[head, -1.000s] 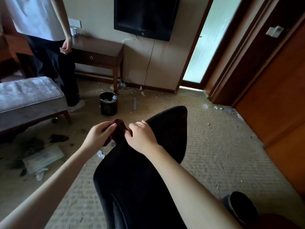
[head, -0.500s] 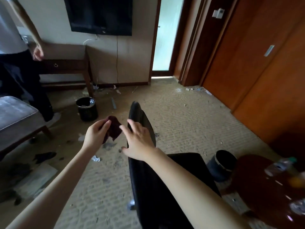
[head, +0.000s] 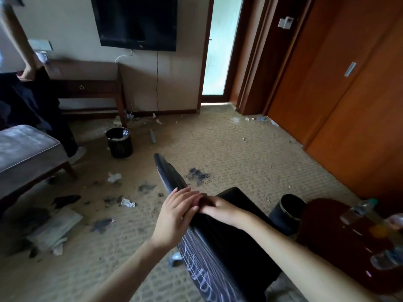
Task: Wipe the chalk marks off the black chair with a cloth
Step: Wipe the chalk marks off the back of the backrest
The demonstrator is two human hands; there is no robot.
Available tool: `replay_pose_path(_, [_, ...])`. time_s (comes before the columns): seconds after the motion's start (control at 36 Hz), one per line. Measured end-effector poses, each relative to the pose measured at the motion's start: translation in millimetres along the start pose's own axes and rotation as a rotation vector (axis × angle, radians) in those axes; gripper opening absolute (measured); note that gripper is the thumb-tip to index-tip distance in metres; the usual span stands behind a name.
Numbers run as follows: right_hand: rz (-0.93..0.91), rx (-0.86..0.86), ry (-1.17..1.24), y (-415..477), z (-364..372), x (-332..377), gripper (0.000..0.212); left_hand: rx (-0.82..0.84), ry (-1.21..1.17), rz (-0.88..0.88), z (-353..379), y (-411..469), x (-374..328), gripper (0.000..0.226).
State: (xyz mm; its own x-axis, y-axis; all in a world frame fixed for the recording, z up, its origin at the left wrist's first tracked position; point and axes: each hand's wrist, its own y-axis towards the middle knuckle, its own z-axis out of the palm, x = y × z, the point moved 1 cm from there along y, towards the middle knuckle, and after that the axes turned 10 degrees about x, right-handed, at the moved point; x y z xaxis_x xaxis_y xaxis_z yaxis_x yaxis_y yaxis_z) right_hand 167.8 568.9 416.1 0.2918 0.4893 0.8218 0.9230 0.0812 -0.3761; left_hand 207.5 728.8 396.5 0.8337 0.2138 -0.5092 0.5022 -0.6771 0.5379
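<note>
The black padded chair [head: 226,247] stood close below the camera on the littered beige carpet [head: 239,162], white chalk lines [head: 202,273] scrawled across the outer face of its backrest. The left hand [head: 174,216] lay flat, fingers extended, against that face near the top edge. The right hand [head: 220,209] rested over the same edge, fingertips meeting the left; whether either gripped the cloth could not be told, since none showed.

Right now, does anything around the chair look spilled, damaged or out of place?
Yes. White chalk lines cover the outer side of the black chair. Dark smudges stain the carpet beside it, and crumpled paper scraps lie on the floor to the left.
</note>
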Motion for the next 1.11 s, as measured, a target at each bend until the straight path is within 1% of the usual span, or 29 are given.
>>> replay_pose_path(0.06, [0.077, 0.004, -0.003, -6, -7, -7, 0.029, 0.023, 0.064, 0.096, 3, -5, -2, 0.038])
replay_pose_path(0.11, [0.124, -0.011, -0.079, -9, -9, -6, 0.025, 0.036, 0.136, 0.2, 4, -10, -4, 0.034])
replay_pose_path(0.19, [0.095, -0.052, -0.067, -8, -4, 1, 0.023, 0.038, 0.191, 0.286, 6, -19, -7, 0.034])
replay_pose_path(0.28, [0.085, -0.113, -0.035, -2, 4, 8, 0.029, 0.041, 0.232, 0.32, 8, -27, -8, 0.038])
replay_pose_path(0.39, [0.09, -0.103, -0.04, 6, 12, 16, 0.031, 0.036, 0.28, 0.342, 9, -29, -2, 0.033])
replay_pose_path(0.47, [0.079, -0.146, -0.041, 10, 16, 21, 0.029, 0.025, 0.293, 0.363, 3, -28, 12, 0.028])
replay_pose_path(0.58, [0.108, -0.234, -0.054, 16, 22, 31, 0.027, 0.005, 0.292, 0.387, -7, -17, 33, 0.026])
replay_pose_path(0.64, [0.139, -0.283, -0.069, 15, 27, 38, 0.033, -0.005, 0.267, 0.389, -9, -13, 41, 0.027])
replay_pose_path(0.72, [0.17, -0.404, -0.137, 13, 42, 46, 0.041, -0.017, 0.226, 0.366, -9, -9, 53, 0.03])
replay_pose_path(0.81, [0.181, -0.505, -0.224, 16, 53, 50, 0.048, 0.002, 0.187, 0.4, -13, -5, 61, 0.031])
replay_pose_path(0.92, [0.154, -0.497, -0.364, 15, 59, 51, 0.056, 0.033, 0.23, 0.53, -21, 3, 73, 0.028])
replay_pose_path(1.03, [0.127, -0.49, -0.412, 6, 65, 51, 0.059, 0.089, 0.291, 0.667, -24, 8, 85, 0.02])
replay_pose_path(1.08, [0.109, -0.509, -0.46, 0, 65, 50, 0.059, 0.111, 0.326, 0.681, -25, 10, 91, 0.028])
replay_pose_path(1.11, [0.1, -0.519, -0.472, -3, 64, 49, 0.06, 0.112, 0.33, 0.661, -27, 11, 93, 0.031])
